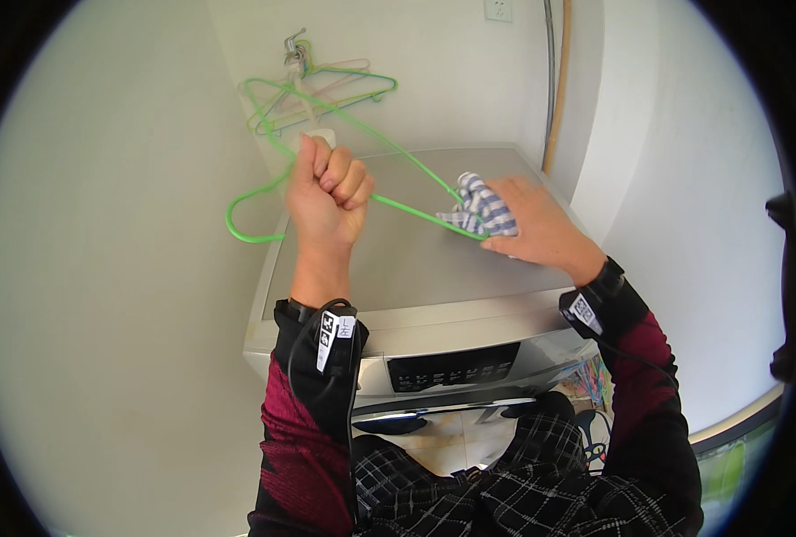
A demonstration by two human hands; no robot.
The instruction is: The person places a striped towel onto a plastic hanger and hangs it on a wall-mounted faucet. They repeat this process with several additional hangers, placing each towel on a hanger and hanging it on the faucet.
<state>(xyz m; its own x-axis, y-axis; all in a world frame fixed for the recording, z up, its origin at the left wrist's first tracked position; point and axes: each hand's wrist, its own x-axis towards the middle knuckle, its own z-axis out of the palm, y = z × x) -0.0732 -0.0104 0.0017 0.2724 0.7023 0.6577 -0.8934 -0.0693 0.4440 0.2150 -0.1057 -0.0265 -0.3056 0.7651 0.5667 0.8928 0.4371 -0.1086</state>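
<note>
A bright green clothes hanger (376, 134) is held sideways over a grey washing machine top, its hook pointing left. My left hand (331, 188) is closed around the hanger near the hook end. At the hanger's right corner, my right hand (541, 224) presses a blue-and-white striped cloth (483, 206) round the green wire. The cloth is bunched up and partly hidden under the palm and fingers.
The washing machine (407, 268) stands before me, with a dark control panel (452, 367) on its front. More hangers (349, 85) hang from a tap (295, 43) on the back wall. A wall socket (498, 10) and an upright pipe (557, 89) are behind; colourful items (588, 383) sit low at right.
</note>
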